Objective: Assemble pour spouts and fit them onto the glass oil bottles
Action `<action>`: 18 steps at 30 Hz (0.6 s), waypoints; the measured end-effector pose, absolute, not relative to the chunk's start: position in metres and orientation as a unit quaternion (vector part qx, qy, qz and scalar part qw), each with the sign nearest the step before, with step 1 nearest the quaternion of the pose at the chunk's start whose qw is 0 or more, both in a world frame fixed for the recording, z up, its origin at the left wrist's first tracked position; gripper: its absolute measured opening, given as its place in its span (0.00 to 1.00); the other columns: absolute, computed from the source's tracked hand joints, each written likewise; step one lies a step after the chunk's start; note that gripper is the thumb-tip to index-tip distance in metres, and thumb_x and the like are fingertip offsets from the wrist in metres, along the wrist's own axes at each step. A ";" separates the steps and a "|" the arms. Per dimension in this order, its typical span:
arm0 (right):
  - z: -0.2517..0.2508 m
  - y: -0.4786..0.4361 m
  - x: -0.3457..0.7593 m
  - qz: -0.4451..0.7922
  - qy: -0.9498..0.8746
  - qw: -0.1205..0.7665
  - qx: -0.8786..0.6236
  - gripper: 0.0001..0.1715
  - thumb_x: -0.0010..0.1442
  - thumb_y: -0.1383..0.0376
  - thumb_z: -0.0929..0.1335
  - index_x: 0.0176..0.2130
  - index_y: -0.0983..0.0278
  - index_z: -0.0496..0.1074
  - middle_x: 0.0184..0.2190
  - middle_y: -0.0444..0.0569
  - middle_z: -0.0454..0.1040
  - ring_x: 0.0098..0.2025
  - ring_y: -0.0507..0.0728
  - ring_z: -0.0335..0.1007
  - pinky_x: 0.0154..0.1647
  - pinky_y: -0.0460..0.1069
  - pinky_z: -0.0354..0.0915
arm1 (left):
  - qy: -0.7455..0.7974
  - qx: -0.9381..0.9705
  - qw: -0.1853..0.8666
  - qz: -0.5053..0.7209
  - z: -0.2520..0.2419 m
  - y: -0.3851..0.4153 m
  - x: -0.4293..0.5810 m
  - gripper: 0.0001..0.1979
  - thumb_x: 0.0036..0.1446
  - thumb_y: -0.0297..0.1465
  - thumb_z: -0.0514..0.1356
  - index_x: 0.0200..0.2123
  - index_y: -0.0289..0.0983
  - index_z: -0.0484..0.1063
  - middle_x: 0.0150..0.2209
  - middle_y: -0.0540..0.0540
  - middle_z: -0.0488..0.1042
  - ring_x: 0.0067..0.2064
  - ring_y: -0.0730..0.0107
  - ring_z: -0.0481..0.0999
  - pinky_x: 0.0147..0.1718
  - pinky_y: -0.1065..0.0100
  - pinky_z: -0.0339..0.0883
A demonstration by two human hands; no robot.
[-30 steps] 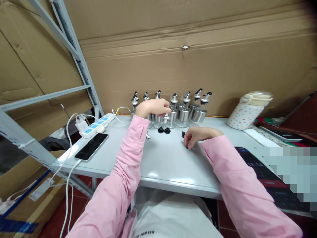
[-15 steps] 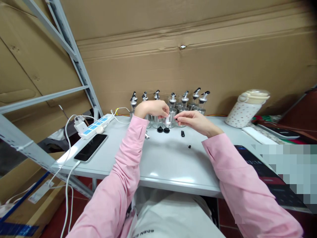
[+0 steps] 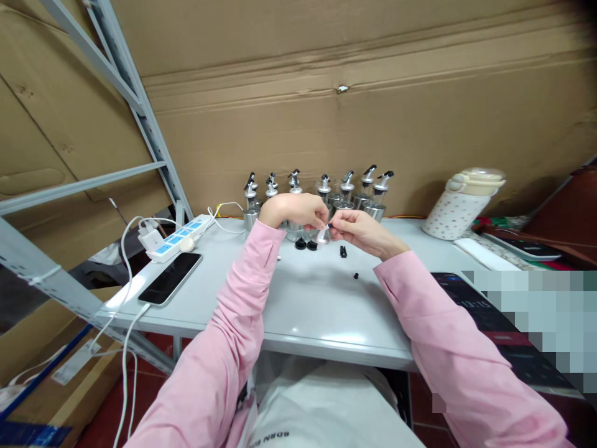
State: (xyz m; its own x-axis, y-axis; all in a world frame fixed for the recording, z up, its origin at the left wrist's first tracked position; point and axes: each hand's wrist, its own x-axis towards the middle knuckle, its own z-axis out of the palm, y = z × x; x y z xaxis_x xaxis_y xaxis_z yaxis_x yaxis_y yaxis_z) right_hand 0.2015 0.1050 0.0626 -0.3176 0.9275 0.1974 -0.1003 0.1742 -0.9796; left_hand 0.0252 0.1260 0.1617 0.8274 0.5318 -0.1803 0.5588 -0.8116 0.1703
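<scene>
My left hand (image 3: 305, 210) is closed in a pinch on a small silvery pourer spout (image 3: 323, 235), which flares out at its lower end. From the right, my right hand (image 3: 360, 231) pinches a tiny black piece (image 3: 331, 225) against the top of that spout; whether it has gone in I cannot tell. Below the hands lie two black ribbed stoppers (image 3: 300, 244). Black lever pieces (image 3: 343, 251) rest to their right, and a small black plug (image 3: 356, 275) sits nearer me. Behind stand several oil bottles (image 3: 374, 202) with silver-and-black pourers, partly hidden by my hands.
At the left are a power strip (image 3: 180, 236) with white cables and a phone (image 3: 171, 278). A spotted white flask (image 3: 461, 205) stands back right. Beside my right forearm lies a dark-screened device (image 3: 485, 317). Cardboard (image 3: 373, 130) walls the table's (image 3: 321, 311) rear edge.
Both hands have come together: my left hand moved right with the spout, and the black piece in my right hand now meets its top. The spout tilts more.
</scene>
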 end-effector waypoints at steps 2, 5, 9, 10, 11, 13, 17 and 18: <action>0.060 0.105 0.200 0.567 -0.600 0.462 -0.323 0.18 0.47 0.54 0.74 0.25 0.64 0.68 0.22 0.40 0.68 0.26 0.48 0.64 0.38 0.48 0.65 | 0.277 0.953 0.104 -0.060 0.163 0.124 0.025 0.10 0.52 0.28 0.53 0.33 0.33 0.73 0.27 0.48 0.73 0.25 0.76 0.65 0.26 0.73 0.55; 0.057 0.106 0.197 0.600 -0.602 0.429 -0.305 0.20 0.50 0.49 0.70 0.32 0.62 0.71 0.31 0.46 0.74 0.36 0.52 0.69 0.42 0.50 0.65 | 0.263 0.957 0.114 -0.049 0.163 0.123 0.024 0.11 0.53 0.29 0.52 0.34 0.33 0.73 0.26 0.48 0.73 0.26 0.75 0.67 0.27 0.73 0.56; 0.058 0.104 0.194 0.651 -0.603 0.363 -0.284 0.29 0.52 0.42 0.65 0.40 0.62 0.72 0.41 0.52 0.74 0.45 0.58 0.69 0.45 0.54 0.66 | 0.247 0.957 0.144 -0.039 0.165 0.124 0.021 0.11 0.55 0.31 0.52 0.34 0.33 0.73 0.27 0.47 0.74 0.28 0.75 0.69 0.29 0.73 0.57; 0.059 0.103 0.194 0.664 -0.601 0.349 -0.275 0.30 0.52 0.41 0.64 0.40 0.63 0.72 0.40 0.52 0.75 0.44 0.58 0.70 0.45 0.54 0.66 | 0.244 0.957 0.152 -0.038 0.165 0.123 0.020 0.11 0.55 0.31 0.52 0.33 0.33 0.73 0.28 0.47 0.74 0.29 0.75 0.69 0.30 0.74 0.57; 0.060 0.102 0.193 0.675 -0.598 0.341 -0.266 0.31 0.53 0.41 0.63 0.39 0.63 0.73 0.39 0.52 0.75 0.43 0.57 0.71 0.44 0.53 0.66 | 0.240 0.957 0.159 -0.036 0.166 0.123 0.020 0.11 0.56 0.31 0.51 0.33 0.33 0.73 0.28 0.48 0.74 0.28 0.76 0.69 0.30 0.74 0.57; 0.062 0.101 0.192 0.688 -0.591 0.338 -0.253 0.30 0.53 0.41 0.64 0.37 0.64 0.73 0.36 0.51 0.76 0.37 0.56 0.72 0.41 0.52 0.66 | 0.231 0.957 0.172 -0.029 0.167 0.121 0.019 0.12 0.56 0.32 0.51 0.33 0.33 0.72 0.29 0.48 0.75 0.28 0.76 0.68 0.29 0.74 0.58; 0.063 0.098 0.190 0.684 -0.580 0.356 -0.262 0.28 0.52 0.42 0.65 0.31 0.64 0.71 0.29 0.48 0.75 0.27 0.52 0.69 0.32 0.49 0.65 | 0.218 0.958 0.183 -0.016 0.168 0.119 0.018 0.11 0.56 0.32 0.52 0.33 0.32 0.72 0.29 0.47 0.75 0.26 0.77 0.67 0.28 0.74 0.58; 0.063 0.098 0.189 0.679 -0.578 0.368 -0.265 0.27 0.52 0.43 0.65 0.30 0.64 0.71 0.28 0.48 0.74 0.27 0.52 0.69 0.31 0.49 0.64 | 0.221 0.958 0.185 -0.015 0.168 0.120 0.018 0.11 0.55 0.32 0.53 0.33 0.32 0.72 0.30 0.47 0.75 0.26 0.77 0.67 0.28 0.74 0.58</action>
